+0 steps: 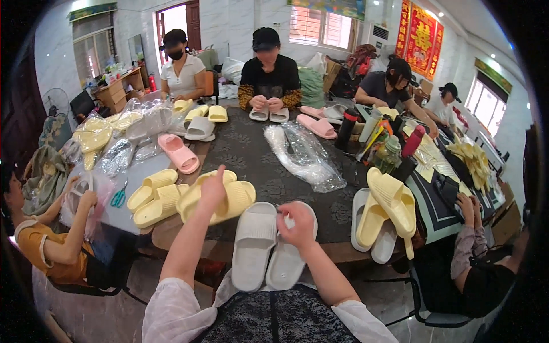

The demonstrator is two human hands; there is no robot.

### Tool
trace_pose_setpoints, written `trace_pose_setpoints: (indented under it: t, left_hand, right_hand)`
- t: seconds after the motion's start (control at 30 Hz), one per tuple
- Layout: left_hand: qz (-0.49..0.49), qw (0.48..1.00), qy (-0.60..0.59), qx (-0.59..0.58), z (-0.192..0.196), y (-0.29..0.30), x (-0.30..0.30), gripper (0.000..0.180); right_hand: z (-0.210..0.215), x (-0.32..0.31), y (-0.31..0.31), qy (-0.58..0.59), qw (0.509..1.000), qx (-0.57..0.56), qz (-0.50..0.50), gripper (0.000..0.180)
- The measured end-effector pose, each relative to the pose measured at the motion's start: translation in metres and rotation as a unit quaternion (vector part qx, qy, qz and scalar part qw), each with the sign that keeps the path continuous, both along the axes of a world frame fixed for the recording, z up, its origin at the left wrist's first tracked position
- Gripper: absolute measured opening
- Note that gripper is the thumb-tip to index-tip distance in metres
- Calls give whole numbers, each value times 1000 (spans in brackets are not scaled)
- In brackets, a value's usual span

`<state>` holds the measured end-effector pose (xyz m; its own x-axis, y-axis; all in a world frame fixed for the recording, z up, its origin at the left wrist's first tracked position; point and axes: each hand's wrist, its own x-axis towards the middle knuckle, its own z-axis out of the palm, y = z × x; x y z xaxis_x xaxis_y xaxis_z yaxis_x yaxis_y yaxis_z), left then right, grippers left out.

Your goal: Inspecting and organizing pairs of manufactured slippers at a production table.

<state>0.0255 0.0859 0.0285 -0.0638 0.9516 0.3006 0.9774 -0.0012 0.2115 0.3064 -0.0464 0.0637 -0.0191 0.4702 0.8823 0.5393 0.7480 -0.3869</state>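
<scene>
A pair of light grey slide slippers (251, 240) lies at the table's near edge, toes pointing away from me. My right hand (297, 226) is over the strap of the right one, its fingers curled together. A small white bit shows at the fingers, too small to name. Ahead and to the left, my left hand (211, 187) reaches over a pair of yellow slippers (240, 199). One of its fingers stretches forward, while the others are partly hidden; I see nothing held in it.
More yellow slippers (160, 203) and a pink slipper (178, 153) lie left, near teal scissors (118, 197). A clear plastic bag (309, 160) sits mid-table. Yellow slippers (394, 206) stack on grey ones at right, by a glass jar (389, 153). Several co-workers sit around.
</scene>
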Motion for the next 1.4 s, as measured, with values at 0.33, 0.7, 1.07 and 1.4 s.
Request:
trace_pose_setpoints:
  t: [0.33, 0.7, 1.07, 1.4]
  left_hand:
    - [-25, 999, -21, 21, -17, -63, 81, 31]
    - [-27, 982, -189, -6, 10, -90, 64, 53]
    - [-5, 949, -307, 73, -19, -133, 66, 58]
    - [-29, 924, -376, 71, -29, -130, 69, 58]
  right_hand:
    - [-24, 32, -89, -120, 936, -324, -71, 29]
    - [-25, 57, -113, -149, 904, -385, -114, 49]
    - [-15, 58, -120, -276, 785, -522, -186, 57]
    - [-52, 56, -90, -44, 927, -347, -134, 32]
